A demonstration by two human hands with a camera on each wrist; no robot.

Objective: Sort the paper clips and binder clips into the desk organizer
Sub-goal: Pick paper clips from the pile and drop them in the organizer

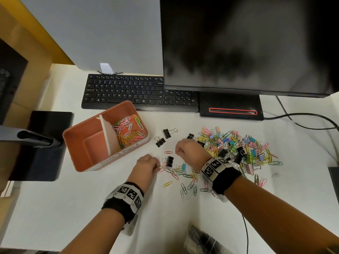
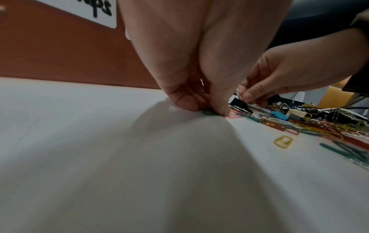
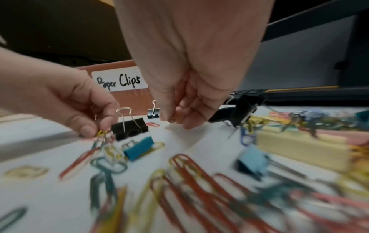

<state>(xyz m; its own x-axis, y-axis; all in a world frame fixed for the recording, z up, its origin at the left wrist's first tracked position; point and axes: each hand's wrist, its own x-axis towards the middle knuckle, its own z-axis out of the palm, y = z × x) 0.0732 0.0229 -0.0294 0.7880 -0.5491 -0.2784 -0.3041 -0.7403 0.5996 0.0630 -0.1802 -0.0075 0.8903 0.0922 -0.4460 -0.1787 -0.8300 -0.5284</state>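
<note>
The orange desk organizer (image 1: 88,154) stands at the left, and its right compartment holds several coloured paper clips (image 1: 128,130). My left hand (image 1: 158,166) pinches paper clips (image 3: 102,134) at the left end of a loose scatter (image 1: 183,175) on the desk. My right hand (image 1: 177,152) hovers just beyond it, and its fingers (image 3: 191,124) and thumb pinch a pinkish paper clip (image 3: 176,117). A black binder clip (image 1: 169,160) lies between the hands, with two more (image 1: 166,133) further back. A big mixed pile of clips (image 1: 238,145) lies to the right.
A black keyboard (image 1: 128,90) and the monitor (image 1: 247,43) on its base (image 1: 231,107) line the back of the white desk. Cables (image 1: 302,118) run at the right. A dark stand (image 1: 45,143) sits left of the organizer.
</note>
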